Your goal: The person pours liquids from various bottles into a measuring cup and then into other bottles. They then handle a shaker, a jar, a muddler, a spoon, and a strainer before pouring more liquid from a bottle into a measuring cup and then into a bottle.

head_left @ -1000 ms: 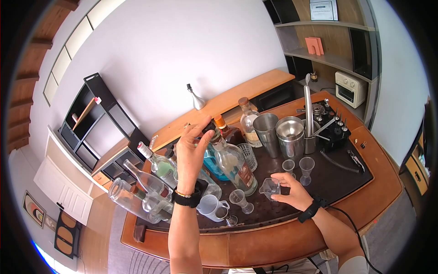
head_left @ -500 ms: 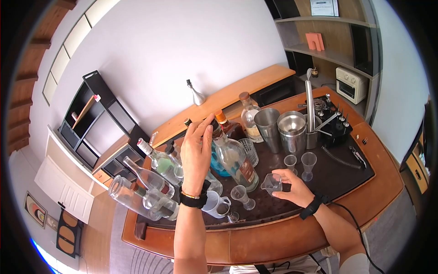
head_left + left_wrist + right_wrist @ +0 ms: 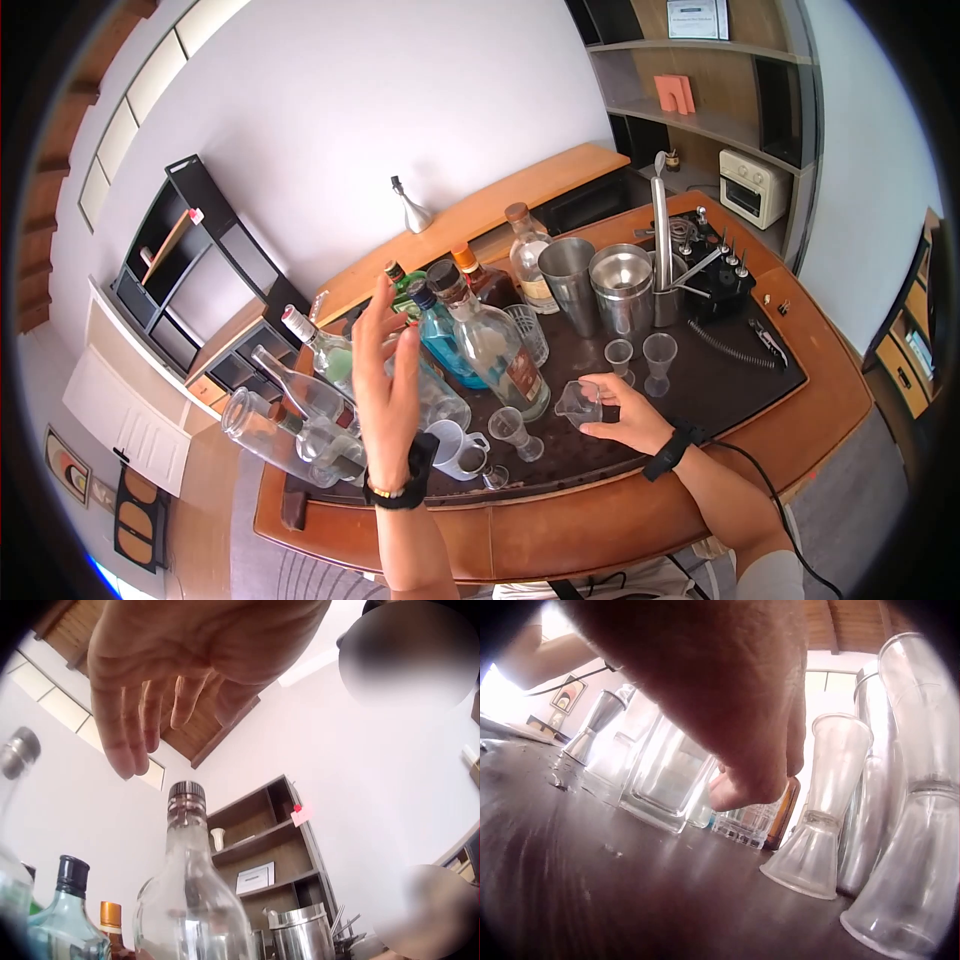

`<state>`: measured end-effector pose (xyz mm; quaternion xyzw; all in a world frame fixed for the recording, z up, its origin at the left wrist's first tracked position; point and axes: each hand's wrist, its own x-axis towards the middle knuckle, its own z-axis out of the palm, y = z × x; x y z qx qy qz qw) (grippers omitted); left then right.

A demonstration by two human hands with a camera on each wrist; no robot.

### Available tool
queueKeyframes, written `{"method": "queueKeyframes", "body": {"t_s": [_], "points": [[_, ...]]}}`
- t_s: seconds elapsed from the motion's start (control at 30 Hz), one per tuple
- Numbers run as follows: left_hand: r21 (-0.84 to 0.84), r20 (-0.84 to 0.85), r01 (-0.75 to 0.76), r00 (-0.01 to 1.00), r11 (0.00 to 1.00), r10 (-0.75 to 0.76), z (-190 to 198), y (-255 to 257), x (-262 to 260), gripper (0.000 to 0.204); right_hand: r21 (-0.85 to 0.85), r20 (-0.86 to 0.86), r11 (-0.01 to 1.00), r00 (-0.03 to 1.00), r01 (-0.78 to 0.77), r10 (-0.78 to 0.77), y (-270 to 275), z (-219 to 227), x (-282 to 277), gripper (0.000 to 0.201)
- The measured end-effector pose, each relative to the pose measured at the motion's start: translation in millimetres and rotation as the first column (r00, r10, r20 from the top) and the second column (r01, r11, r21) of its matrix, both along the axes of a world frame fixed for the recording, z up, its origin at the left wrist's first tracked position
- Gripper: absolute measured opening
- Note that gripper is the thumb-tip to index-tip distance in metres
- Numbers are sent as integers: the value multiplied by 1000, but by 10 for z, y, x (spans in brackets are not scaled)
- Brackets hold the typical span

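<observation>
My left hand is raised over the left bottles, fingers extended and holding nothing. In the left wrist view its fingers hang over a clear bottle with a dark cap. Between the thumb and fingers of my right hand is a small clear spouted cup, low over the dark mat. Left of that cup are a clear hourglass jigger and a tall clear bottle with a brown label. Two more clear jiggers, one small and one larger, stand beyond my right hand.
Steel shaker tins and a black tool stand occupy the right back. A blue bottle and a plastic measuring jug are near the middle. A steel jigger stands near the front edge. Several clear bottles crowd the left end.
My left hand has drawn away from the bottle tops, back and to the left, uncovering the caps behind it. My right hand keeps its grip on the spouted cup, nearly in place.
</observation>
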<state>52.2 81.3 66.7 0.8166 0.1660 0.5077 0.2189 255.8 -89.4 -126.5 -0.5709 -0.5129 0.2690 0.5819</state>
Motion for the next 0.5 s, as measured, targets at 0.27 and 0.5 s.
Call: {"method": "queueKeyframes", "body": {"t_s": [0.27, 0.5], "points": [[-207, -31, 63, 997, 976, -71, -68, -82, -243, 56, -47, 6, 999, 1000, -5, 6, -4, 34, -12, 72], [-1, -245, 60, 968, 998, -59, -38, 210, 248, 85, -108, -33, 994, 999, 20, -24, -14, 91, -48, 70]]}}
